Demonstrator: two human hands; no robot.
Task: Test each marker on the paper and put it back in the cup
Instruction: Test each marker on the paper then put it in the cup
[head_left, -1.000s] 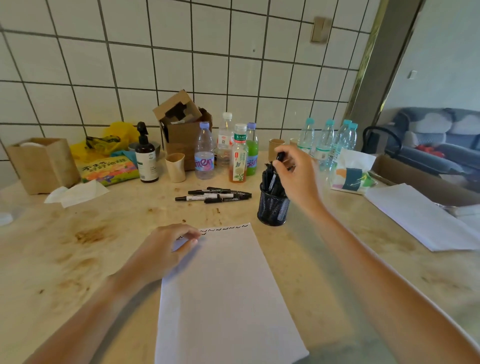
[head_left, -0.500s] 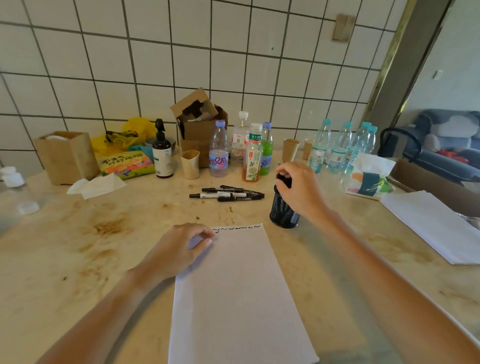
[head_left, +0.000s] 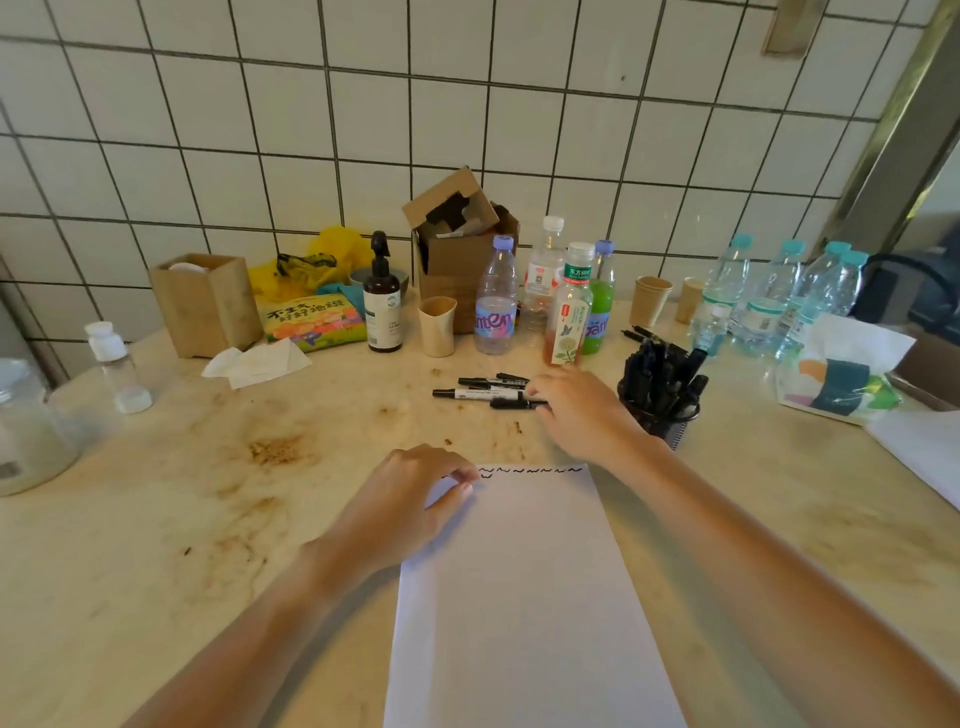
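Note:
A white sheet of paper (head_left: 524, 587) lies in front of me, with a row of black squiggles along its top edge. My left hand (head_left: 400, 504) rests on the sheet's top left corner, fingers curled under. A black mesh cup (head_left: 662, 410) full of black markers stands right of centre. Three loose markers (head_left: 483, 391) lie side by side on the table behind the paper. My right hand (head_left: 576, 410) reaches over the right ends of those markers, fingers spread and touching them; I cannot tell whether it grips one.
Bottles (head_left: 496, 306), paper cups (head_left: 437, 325), a cardboard box (head_left: 457, 254) and a pump bottle (head_left: 382, 306) line the tiled wall. Water bottles (head_left: 769, 301) and a tissue pack (head_left: 836, 374) stand at the right. A jar (head_left: 26, 431) sits at the left edge.
My right hand has left the cup's top and moved left and down onto the loose markers. My left hand stayed on the paper. The camera came closer.

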